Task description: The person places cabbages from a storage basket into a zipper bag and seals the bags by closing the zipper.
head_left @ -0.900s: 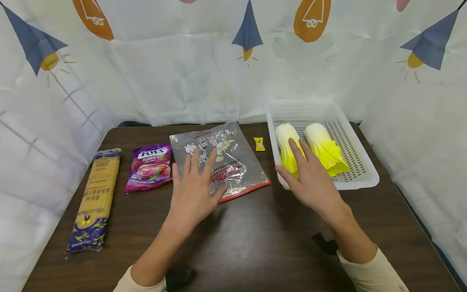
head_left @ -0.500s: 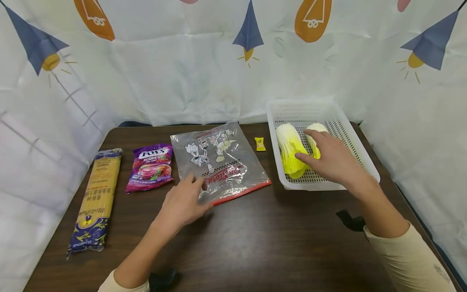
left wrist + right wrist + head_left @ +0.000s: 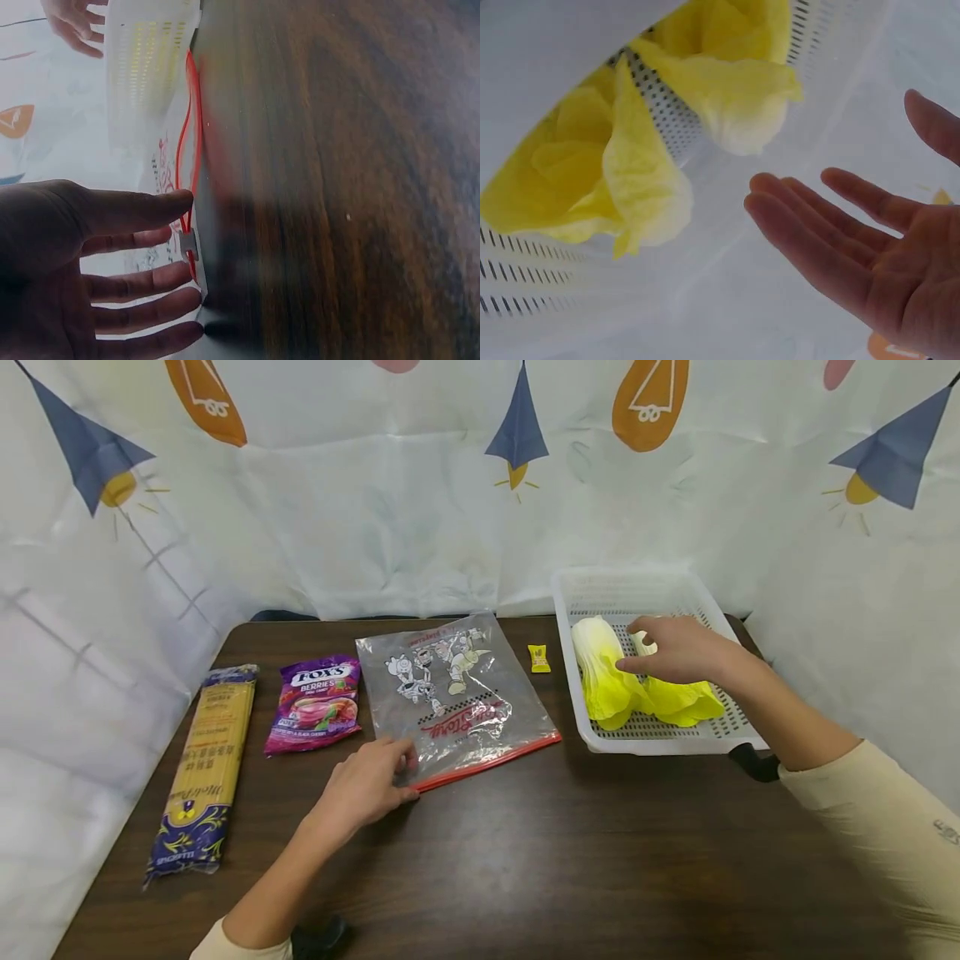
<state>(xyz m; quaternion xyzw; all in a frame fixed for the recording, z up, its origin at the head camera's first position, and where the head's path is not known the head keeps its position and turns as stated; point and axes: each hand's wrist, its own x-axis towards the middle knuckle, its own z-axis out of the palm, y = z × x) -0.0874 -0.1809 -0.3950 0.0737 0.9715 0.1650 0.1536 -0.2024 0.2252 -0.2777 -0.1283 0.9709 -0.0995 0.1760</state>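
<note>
L hand [image 3: 367, 785] is pressing the bag's [image 3: 450, 693] red-zip corner on the table, fingers relaxed. R hand [image 3: 675, 649] is hovering over the cabbage [image 3: 678, 700] in the basket [image 3: 637, 589], prob. not gripping. Cabbage looks soft, light; grab mid-body.

L hand [image 3: 367, 783] low, palm down, fingers [image 3: 142, 211] straight and slightly spread, L forearm bare, cream sleeve at elbow, R hand [image 3: 678, 649] raised, fingers [image 3: 810, 217] relaxed, loosely extended, holding nothing, R arm stretched fwd, cream sleeve to mid-forearm
</note>
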